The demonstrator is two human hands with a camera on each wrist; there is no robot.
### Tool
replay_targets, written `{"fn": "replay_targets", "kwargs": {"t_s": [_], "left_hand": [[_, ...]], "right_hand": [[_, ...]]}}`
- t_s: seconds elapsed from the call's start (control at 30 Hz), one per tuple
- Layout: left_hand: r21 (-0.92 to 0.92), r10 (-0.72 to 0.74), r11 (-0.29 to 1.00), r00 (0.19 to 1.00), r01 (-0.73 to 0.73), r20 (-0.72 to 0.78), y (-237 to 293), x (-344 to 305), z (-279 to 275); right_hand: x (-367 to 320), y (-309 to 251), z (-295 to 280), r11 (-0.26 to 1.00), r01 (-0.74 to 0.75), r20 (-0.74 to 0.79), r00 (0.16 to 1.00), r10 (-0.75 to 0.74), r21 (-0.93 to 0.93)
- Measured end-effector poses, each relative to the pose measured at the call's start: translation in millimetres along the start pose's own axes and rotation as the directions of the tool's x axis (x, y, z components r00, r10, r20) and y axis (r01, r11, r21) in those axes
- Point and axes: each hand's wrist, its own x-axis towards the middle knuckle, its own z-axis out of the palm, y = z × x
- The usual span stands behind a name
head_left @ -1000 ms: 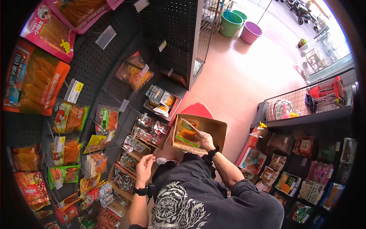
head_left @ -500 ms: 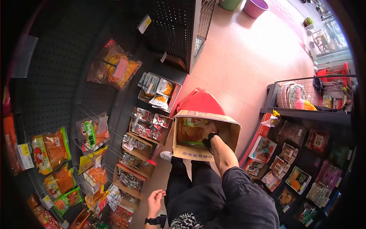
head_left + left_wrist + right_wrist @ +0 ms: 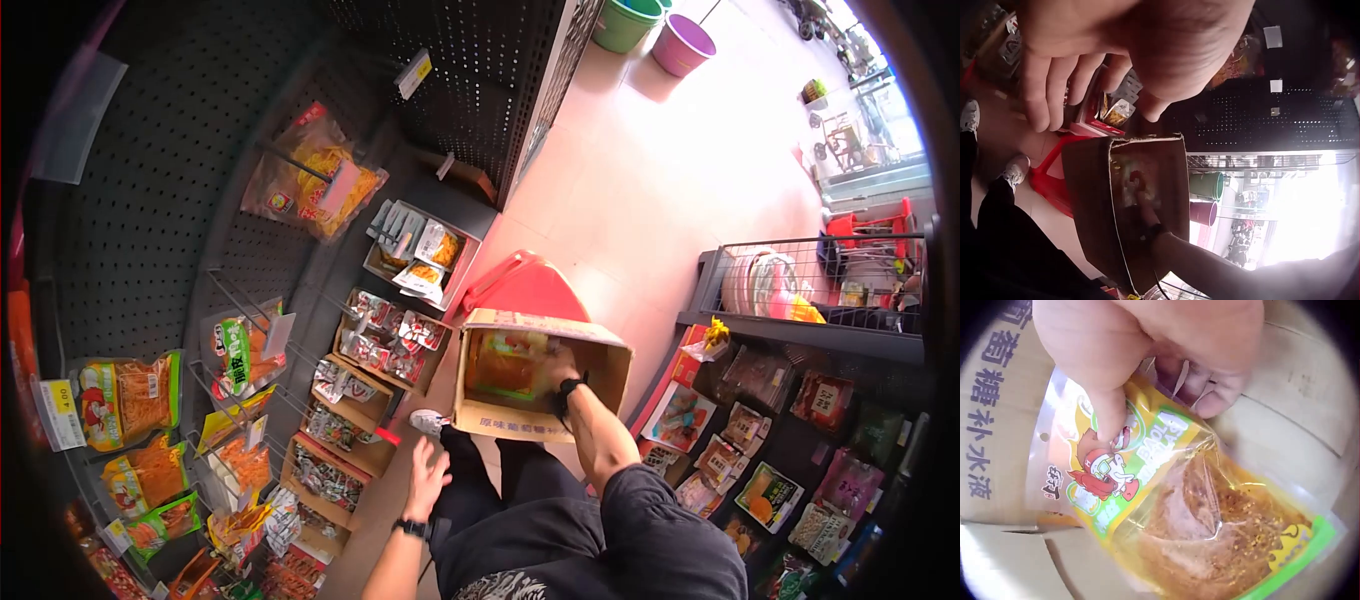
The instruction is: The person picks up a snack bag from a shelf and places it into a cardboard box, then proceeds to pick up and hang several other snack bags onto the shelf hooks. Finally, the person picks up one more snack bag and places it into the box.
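In the head view, reaches with the right hand into the cardboard box, where the snack packet lies, and holds the left hand outside, apart from it. In the left wrist view, extends the left fingers loosely; in the right wrist view, pinches the snack packet's printed end between thumb and fingers.

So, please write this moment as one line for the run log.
right hand: pinches snack packet, thumb on its front | packet: inside cardboard box | left hand: open, empty, off the box
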Motion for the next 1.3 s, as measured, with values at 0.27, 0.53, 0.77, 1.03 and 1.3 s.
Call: {"fn": "replay_targets", "kwargs": {"t_s": [0.27,0.53,0.77,1.03,1.3], "left_hand": [[0.709,0.429,0.651,0.902,-0.273,-0.047,10,131,57],[0.722,0.676,0.486,0.735,-0.493,0.047,112,143,120],[0.766,0.624,0.477,0.780,-0.430,0.049,144,162,115],[0.811,0.706,-0.039,0.559,-0.584,0.436,112,115,127],[0.650,0.787,0.119,0.470,-0.751,0.399,85,104,118]], "right_hand": [[-127,-91,-51,0.900,0.178,0.198,0.974,-0.106,-0.398],[-171,-75,-57,0.946,0.259,-0.160,0.960,-0.230,0.192],[-80,-100,-33,0.873,0.335,-0.237,0.935,-0.263,0.354],[-40,-137,-32,0.722,0.465,-0.376,0.877,-0.298,0.512],[-146,-119,-43,0.793,0.318,-0.153,0.879,-0.452,-0.519]]}}
